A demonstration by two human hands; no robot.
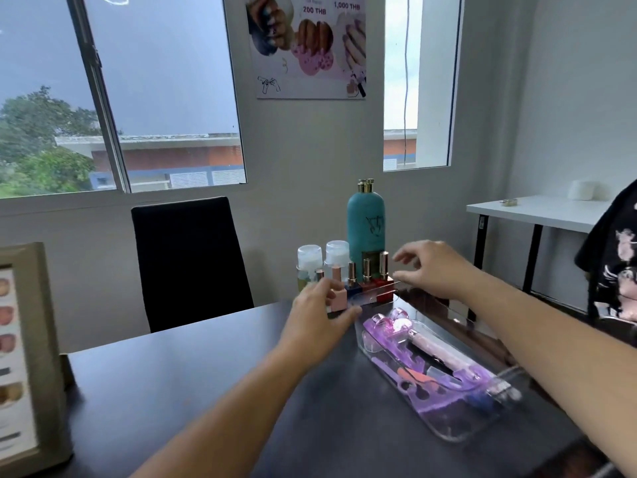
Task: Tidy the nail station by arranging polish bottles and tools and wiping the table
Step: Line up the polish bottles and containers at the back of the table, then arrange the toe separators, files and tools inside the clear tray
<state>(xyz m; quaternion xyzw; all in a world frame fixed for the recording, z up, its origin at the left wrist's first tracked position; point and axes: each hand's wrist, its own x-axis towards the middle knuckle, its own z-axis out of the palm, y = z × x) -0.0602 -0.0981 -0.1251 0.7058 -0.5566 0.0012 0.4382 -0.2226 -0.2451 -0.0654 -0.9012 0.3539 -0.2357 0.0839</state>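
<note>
A: What is seen of the surface?
B: A dark, glossy table (172, 391) is spread beneath both forearms. Just right of the left hand (317, 317) a clear tray (446, 439) is laid lengthwise, filled with purple and pink nail tools.
A: And the hands?
B: The pink polish bottle (339, 298) is pinched between the left thumb and fingers, at the left end of a row of polish bottles (367, 279) set in a clear rack. The right hand (436, 270) is held over the red bottles at the row's other end, its fingers loosely spread, with nothing grasped.
A: What is placed beyond the hands?
B: A tall teal bottle (365, 225) is stood just behind the row, and two clear-capped bottles (310, 258) are set beyond the left fingertips.
A: The room?
B: A black chair (189, 260) is set at the table's far edge, left of the left hand. A wide window (155, 81) and a nail poster (306, 46) are fixed on the wall above. A white side table (537, 212) is seen past the right wrist, and a framed nail chart (27, 339) is propped well left of the left arm.
</note>
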